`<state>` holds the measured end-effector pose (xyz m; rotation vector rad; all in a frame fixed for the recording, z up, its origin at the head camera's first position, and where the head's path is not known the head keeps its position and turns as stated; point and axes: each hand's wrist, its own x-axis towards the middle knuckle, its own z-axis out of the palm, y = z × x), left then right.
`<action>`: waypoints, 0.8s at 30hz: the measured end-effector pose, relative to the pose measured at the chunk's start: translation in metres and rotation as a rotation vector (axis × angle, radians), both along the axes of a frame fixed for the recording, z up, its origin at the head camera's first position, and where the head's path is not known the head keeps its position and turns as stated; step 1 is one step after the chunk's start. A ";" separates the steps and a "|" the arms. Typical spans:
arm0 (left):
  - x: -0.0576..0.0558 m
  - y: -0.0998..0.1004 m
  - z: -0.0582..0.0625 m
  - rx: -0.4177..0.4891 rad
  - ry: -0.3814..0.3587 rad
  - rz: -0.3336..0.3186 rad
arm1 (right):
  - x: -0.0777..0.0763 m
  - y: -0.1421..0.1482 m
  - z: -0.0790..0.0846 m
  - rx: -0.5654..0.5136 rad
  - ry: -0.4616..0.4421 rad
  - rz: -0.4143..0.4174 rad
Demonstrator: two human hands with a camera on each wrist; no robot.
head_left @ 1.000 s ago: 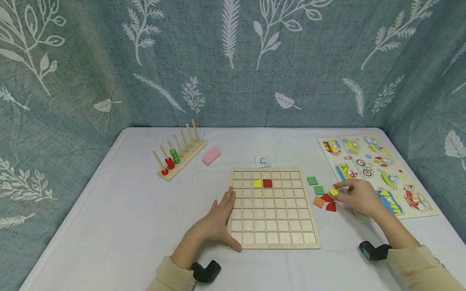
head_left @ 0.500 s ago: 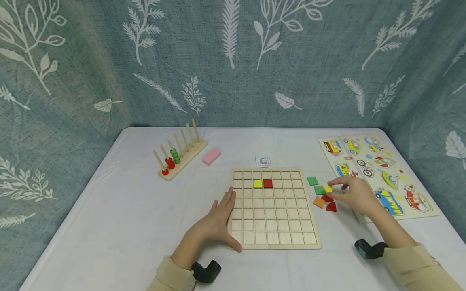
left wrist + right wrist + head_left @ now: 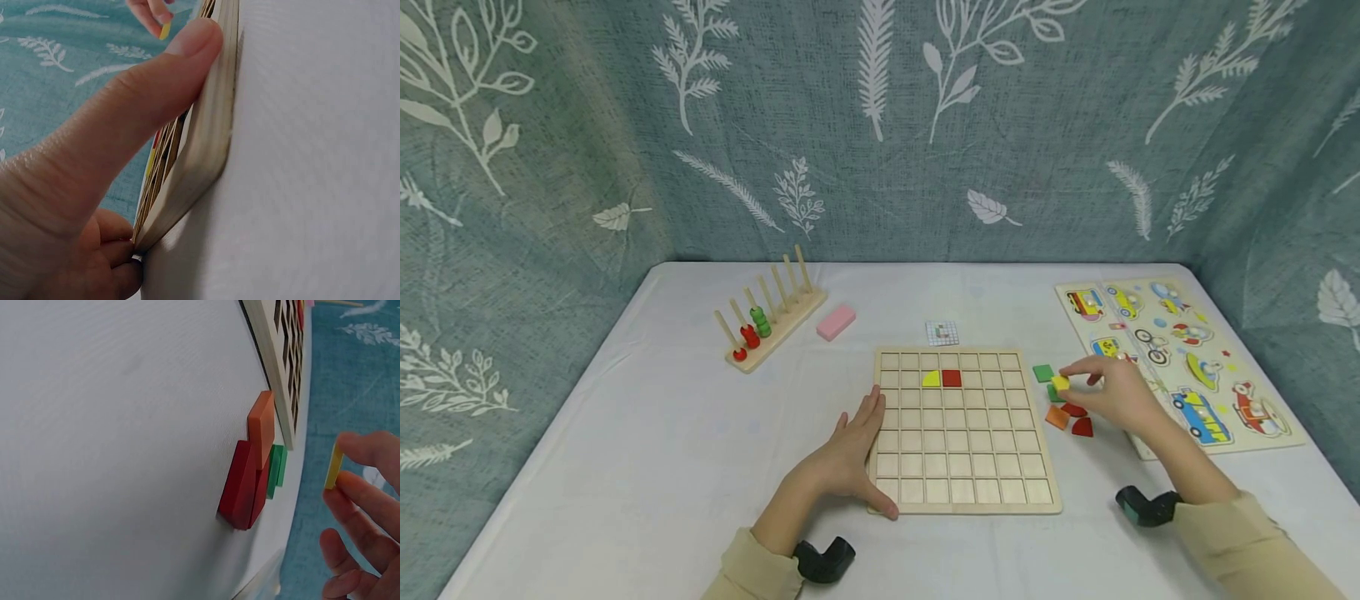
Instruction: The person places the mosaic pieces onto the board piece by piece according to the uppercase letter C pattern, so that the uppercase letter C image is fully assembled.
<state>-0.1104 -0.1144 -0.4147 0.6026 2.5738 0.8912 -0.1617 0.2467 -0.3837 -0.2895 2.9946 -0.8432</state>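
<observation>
My right hand (image 3: 1116, 398) pinches a small yellow tile (image 3: 335, 465) between thumb and fingertips, raised above the loose pieces right of the wooden grid board (image 3: 966, 507). Below it lie green tiles (image 3: 1042, 373), an orange square tile (image 3: 261, 428) and red tiles (image 3: 237, 487), one with a curved edge. My left hand (image 3: 847, 454) rests against the board's left side, its fingers extended along the edge and the thumb (image 3: 147, 81) on the near-left corner area. Set in the board's second row are a yellow quarter-round tile (image 3: 931, 379) and a red square tile (image 3: 951, 378).
Behind the board lies a small patterned card (image 3: 942, 333). A pink block (image 3: 836, 322) and a peg stand (image 3: 786, 327) with red and green beads are at the back left. A vehicle picture puzzle (image 3: 1217, 367) lies at the right, partly behind my right arm.
My right hand has moved left with the yellow tile, from above the red pieces to over the nearer green tile. The left hand and the board have stayed in place.
</observation>
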 end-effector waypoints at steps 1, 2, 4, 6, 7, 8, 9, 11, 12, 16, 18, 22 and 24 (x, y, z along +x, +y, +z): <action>0.000 0.000 0.000 0.001 0.000 0.001 | 0.000 -0.001 0.001 -0.002 -0.001 0.001; 0.000 0.000 0.000 0.002 -0.001 0.002 | 0.000 -0.003 0.001 -0.002 -0.001 0.003; 0.000 0.000 0.000 0.005 0.000 0.002 | -0.001 -0.005 0.002 -0.006 -0.004 0.003; 0.000 0.000 0.000 0.010 0.000 0.002 | -0.001 -0.008 0.003 -0.010 -0.015 0.004; 0.000 0.000 0.000 0.012 -0.001 0.001 | -0.001 -0.009 0.003 -0.013 -0.018 0.008; 0.000 0.000 0.000 0.013 -0.001 0.000 | -0.002 -0.010 0.003 -0.016 -0.020 0.010; 0.000 0.000 0.000 0.015 -0.001 -0.001 | -0.002 -0.010 0.003 -0.020 -0.020 0.017; 0.000 -0.001 -0.001 0.016 0.000 -0.003 | -0.003 -0.011 0.002 -0.026 -0.014 0.031; 0.000 -0.001 -0.001 0.016 0.000 -0.002 | -0.003 -0.012 0.002 -0.028 -0.011 0.037; 0.000 -0.001 -0.001 0.011 0.002 -0.001 | -0.005 -0.014 0.002 -0.027 -0.004 0.048; -0.001 0.000 -0.001 0.009 0.002 0.000 | -0.006 -0.016 0.002 -0.020 -0.009 0.044; -0.001 0.000 -0.001 0.006 -0.001 0.000 | -0.008 -0.020 0.001 -0.020 -0.018 0.049; 0.000 0.000 0.000 0.005 -0.003 0.001 | -0.009 -0.022 0.002 -0.027 -0.023 0.055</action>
